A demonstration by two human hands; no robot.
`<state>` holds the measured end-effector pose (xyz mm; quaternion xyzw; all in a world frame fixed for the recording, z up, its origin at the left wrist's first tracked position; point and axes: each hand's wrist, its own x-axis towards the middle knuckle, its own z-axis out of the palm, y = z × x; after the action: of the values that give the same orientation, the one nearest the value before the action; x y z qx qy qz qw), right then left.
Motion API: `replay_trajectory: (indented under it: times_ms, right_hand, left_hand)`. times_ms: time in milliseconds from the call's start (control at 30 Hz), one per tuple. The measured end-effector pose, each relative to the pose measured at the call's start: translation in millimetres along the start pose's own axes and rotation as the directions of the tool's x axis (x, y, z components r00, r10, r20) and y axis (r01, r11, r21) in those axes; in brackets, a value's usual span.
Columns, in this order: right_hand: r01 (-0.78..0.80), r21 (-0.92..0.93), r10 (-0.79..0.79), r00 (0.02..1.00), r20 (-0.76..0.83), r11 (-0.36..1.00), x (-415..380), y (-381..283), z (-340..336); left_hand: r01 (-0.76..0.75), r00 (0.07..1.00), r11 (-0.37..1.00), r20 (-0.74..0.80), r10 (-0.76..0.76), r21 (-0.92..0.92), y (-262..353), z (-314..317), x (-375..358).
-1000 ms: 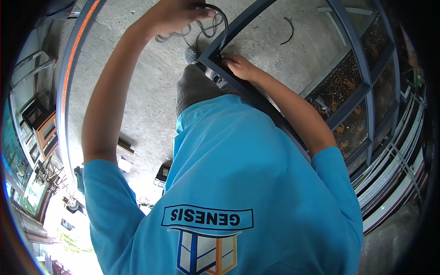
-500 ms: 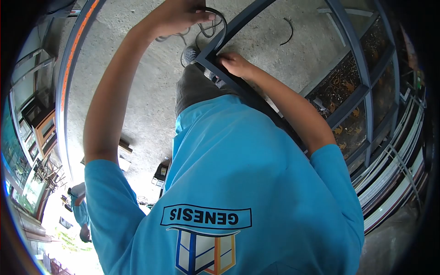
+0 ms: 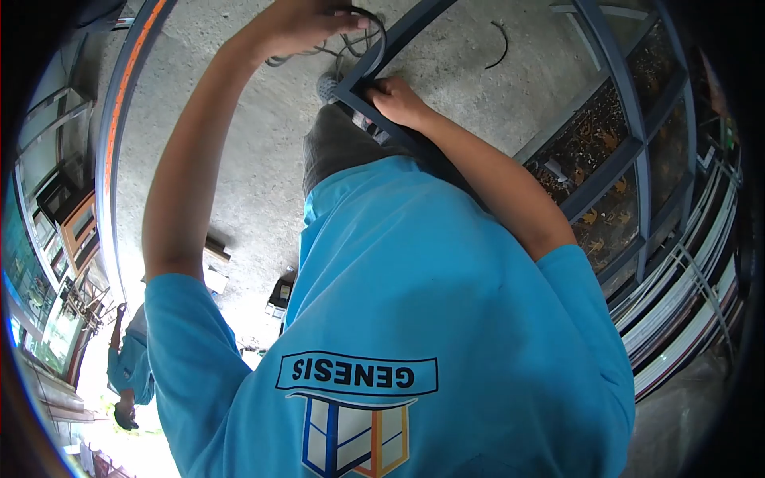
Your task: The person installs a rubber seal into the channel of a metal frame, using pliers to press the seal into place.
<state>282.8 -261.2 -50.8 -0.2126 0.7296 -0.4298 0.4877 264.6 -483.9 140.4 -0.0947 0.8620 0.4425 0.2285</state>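
My left hand (image 3: 296,27) is at the top, its fingers closed on a black rubber strip (image 3: 383,37). From there the strip bends in a loop down toward the corner of a dark grey metal frame (image 3: 413,32), and more of it hangs in tangled coils below the hand. Just inside that corner is my right hand (image 3: 398,102), fingers curled in against the frame's bar; the fingertips are partly hidden. The frame's corner overlaps my trouser leg and shoe in this view.
A short black strip piece (image 3: 499,45) lies on the concrete floor (image 3: 470,103). To the right stand a larger grey grid frame (image 3: 633,119) and stacked long profiles (image 3: 685,303). A person in a blue shirt (image 3: 131,362) is at the lower left, near leaning frames (image 3: 80,223).
My right hand and the frame's corner have shifted slightly up and left in view. The left hand has dipped a little, still holding the strip. The other person shows more fully.
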Motion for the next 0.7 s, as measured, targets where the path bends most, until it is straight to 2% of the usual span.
replay_trajectory:
  times_ms: [67, 100, 133, 200, 233, 267, 333, 367, 467, 533, 600, 667, 700]
  right_hand:
    - [0.003, 0.307, 0.019, 0.998, -0.067, 0.952, 0.4, -10.4, 2.3]
    - [-0.126, 0.426, 0.083, 0.99, 0.118, 0.896, -1.2, -11.0, -5.0]
    - [-0.137, 0.431, 0.092, 0.988, 0.123, 0.892, -0.7, -8.6, -3.8]
    - [-0.136, 0.26, 0.093, 0.981, 0.169, 0.956, 4.2, -6.1, -3.0]
    - [-0.119, 0.118, 0.101, 0.984, 0.146, 0.986, 5.4, -2.5, -1.8]
    - [-0.119, 0.114, 0.104, 0.986, 0.134, 0.986, 2.3, 1.2, -1.9]
    - [0.009, 0.137, -0.015, 0.999, 0.043, 0.991, -2.2, 1.3, -4.8]
    - [-0.086, 0.215, 0.064, 0.992, 0.107, 0.973, -9.2, 2.4, -10.6]
    - [-0.193, 0.221, 0.165, 0.976, 0.14, 0.956, -41.5, 20.4, -24.5]
    - [-0.258, 0.297, 0.217, 0.962, 0.164, 0.92, -53.3, 30.3, -24.1]
    - [-0.169, 0.295, 0.141, 0.983, 0.116, 0.94, -51.1, 35.6, -19.4]
    - [0.002, 0.18, -0.017, 0.997, 0.081, 0.984, -26.3, 30.5, -11.3]
    - [0.113, 0.034, -0.114, 0.993, 0.03, 0.993, -8.8, 23.4, -7.2]
  left_hand:
    - [0.006, 1.0, 0.996, -0.007, -0.005, 0.094, 7.5, -1.3, -2.8]
    - [0.037, 0.999, 0.996, -0.015, -0.036, 0.085, 9.7, -0.6, -3.8]
    - [0.043, 0.999, 0.996, -0.006, -0.042, 0.08, 6.6, 1.9, -3.8]
    - [0.042, 0.999, 0.999, 0.0, -0.042, 0.008, -2.1, 5.3, -0.6]
    - [0.027, 1.0, 1.0, 0.013, -0.027, -0.007, -6.2, 7.3, -0.1]
    - [0.014, 1.0, 1.0, 0.015, -0.014, -0.008, -14.5, 11.9, 1.2]
    - [-0.171, 0.981, 0.983, -0.082, 0.177, 0.073, -28.1, 22.7, 1.4]
    - [-0.158, 0.964, 0.98, -0.196, 0.179, 0.12, -31.7, 29.4, 0.0]
    - [-0.121, 0.988, 0.983, -0.08, 0.133, 0.137, -40.7, 23.4, 1.7]
    - [-0.096, 0.988, 0.986, -0.104, 0.111, 0.138, -51.7, 24.1, -0.5]
    - [-0.05, 0.986, 0.988, -0.153, 0.073, 0.146, -62.2, 25.5, -0.9]
    - [-0.046, 0.99, 0.987, -0.126, 0.066, 0.152, -67.8, 26.4, -2.3]
    - [-0.033, 0.993, 0.987, -0.109, 0.051, 0.156, -69.8, 27.0, -2.4]
